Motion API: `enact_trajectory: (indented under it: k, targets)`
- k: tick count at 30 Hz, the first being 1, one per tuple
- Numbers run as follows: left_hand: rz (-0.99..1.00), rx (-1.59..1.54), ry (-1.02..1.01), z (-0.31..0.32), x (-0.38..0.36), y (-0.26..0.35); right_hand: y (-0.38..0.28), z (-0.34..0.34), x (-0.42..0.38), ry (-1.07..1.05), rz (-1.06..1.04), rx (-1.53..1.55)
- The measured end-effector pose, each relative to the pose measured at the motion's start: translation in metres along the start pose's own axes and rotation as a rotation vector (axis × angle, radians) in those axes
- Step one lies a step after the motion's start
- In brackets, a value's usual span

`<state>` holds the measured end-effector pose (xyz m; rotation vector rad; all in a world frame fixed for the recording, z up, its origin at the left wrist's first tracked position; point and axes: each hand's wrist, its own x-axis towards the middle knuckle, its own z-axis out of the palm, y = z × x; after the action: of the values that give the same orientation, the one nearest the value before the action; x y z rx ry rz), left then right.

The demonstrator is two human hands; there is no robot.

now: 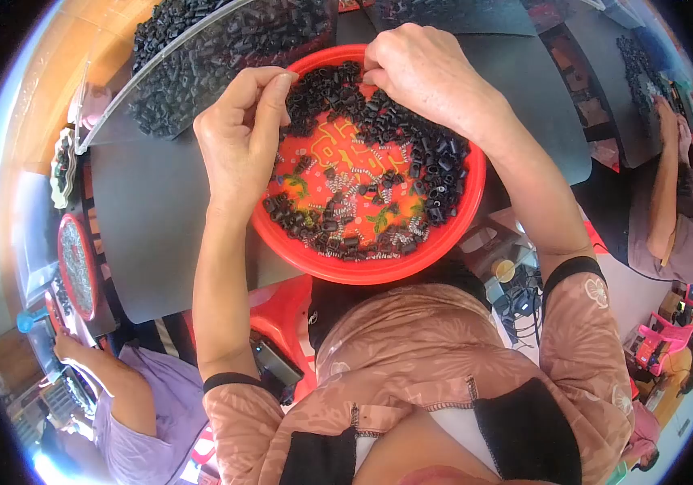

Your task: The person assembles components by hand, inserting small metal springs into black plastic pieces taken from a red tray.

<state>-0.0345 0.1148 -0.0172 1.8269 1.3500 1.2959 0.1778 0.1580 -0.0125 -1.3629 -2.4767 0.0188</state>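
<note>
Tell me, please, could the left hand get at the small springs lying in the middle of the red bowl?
Probably yes. The left hand hangs over the bowl's left rim, and the springs lie uncovered just beside it; the right hand works at the far rim, out of the way.

A dark grey tabletop [152, 210] carries a round red bowl [367, 271] at its near edge. A clear tray [225, 56] heaped with small black pieces sits toward the far left corner, close behind the bowl.

Both hands work over a red bowl [367, 267] at the desk's [152, 218] near edge. The left hand [237, 133] pinches a small black piece. The right hand [419, 69] digs into the black pieces [435, 162] at the bowl's far rim.
</note>
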Motion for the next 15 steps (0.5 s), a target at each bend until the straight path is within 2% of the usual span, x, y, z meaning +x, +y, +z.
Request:
enact_trajectory:
  k: [3,5,8,11,15]
  targets:
    - [-0.046,0.000,-0.064,-0.001,0.000,-0.001,0.005,0.001,-0.003,0.012,-0.024,0.036]
    - [-0.124,-0.123,-0.149,-0.002,0.000,0.000,0.009,0.005,-0.003,0.041,-0.044,0.106]
    - [-0.186,-0.273,-0.225,0.001,-0.002,0.006,0.002,-0.001,-0.004,0.276,-0.218,0.364]
    - [-0.181,-0.385,-0.296,0.003,-0.002,0.007,-0.020,-0.011,-0.007,0.254,-0.224,0.593]
    - [-0.234,-0.503,-0.341,0.005,-0.004,0.005,-0.017,0.007,-0.004,0.387,-0.405,0.575]
